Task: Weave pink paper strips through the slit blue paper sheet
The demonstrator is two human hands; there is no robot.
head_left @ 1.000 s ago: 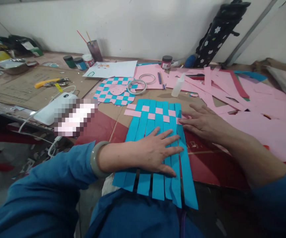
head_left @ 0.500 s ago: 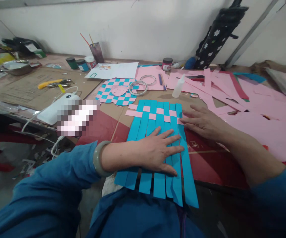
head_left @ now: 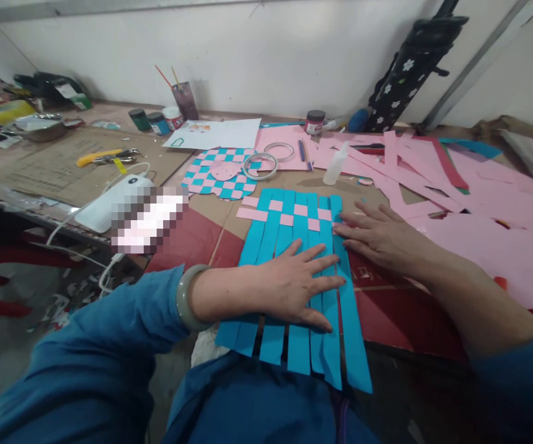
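A pale wall [head_left: 275, 68] runs along the back of a crowded worktop [head_left: 118, 117], and against it we see a black case with white flowers [head_left: 402, 89], leaning to the right. Directly before us, the blue paper strips [head_left: 353, 345] lie side by side on red and brown cardboard [head_left: 195, 237], their near ends hanging past the front edge above the lap. Across their far part run two rows of pink paper strips [head_left: 251, 214], passing over and under the blue, with loose ends poking out on the left.

We see the left hand [head_left: 291, 287] lying palm down on the middle of the blue strips, fingers spread wide and gripping nothing; a pale bangle [head_left: 187, 299] circles its wrist. The right hand [head_left: 381, 234] reaches in from the other side, fingers stretched out and slightly parted, its fingertips at the right edge of the weave, where a pink end shows. We cannot tell how firmly it presses there.

Just behind the strips we find a finished-looking blue and pink checkered mat [head_left: 201, 176] with a round pink piece [head_left: 224, 169] on it and two tape rolls [head_left: 260, 177] overlapping its right side. A translucent squeeze bottle [head_left: 335, 165] stands behind the right hand, and pink paper [head_left: 488, 253] is heaped farther right. On the left we make out a white power bank [head_left: 104, 206] beside a blurred-out object, and a yellow-handled tool [head_left: 100, 157] on cardboard.
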